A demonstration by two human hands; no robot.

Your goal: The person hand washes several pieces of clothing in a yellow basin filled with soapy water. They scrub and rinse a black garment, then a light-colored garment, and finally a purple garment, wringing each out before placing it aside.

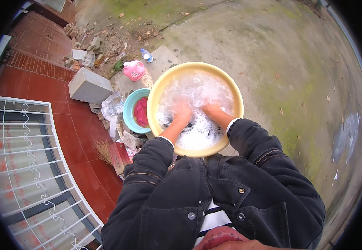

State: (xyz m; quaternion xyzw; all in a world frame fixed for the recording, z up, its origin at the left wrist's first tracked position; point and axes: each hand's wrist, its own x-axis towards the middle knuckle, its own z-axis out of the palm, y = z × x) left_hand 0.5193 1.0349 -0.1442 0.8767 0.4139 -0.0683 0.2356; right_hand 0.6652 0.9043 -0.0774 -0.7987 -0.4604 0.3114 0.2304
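Observation:
A round yellow plastic basin (241, 107) full of foamy water stands right before me. My left hand (182, 112) is dipped in the suds left of the middle, its fingers hidden by foam. My right hand (212, 107) is in the suds on the right, and foam covers its fingers too. Bits of dark cloth (188, 125) show through the foam near my left hand. Against the basin's left side is a smaller turquoise basin (129, 107) with a wet pink cloth (141, 112) inside.
A pink detergent jug (134, 70) and a clear plastic bottle (147, 55) stand beyond the basins. A pale block (90, 87), rubble (96, 45), a straw broom (103, 151) and a white window grille (53, 131) are on the left. Mossy concrete (293, 78) spreads to the right.

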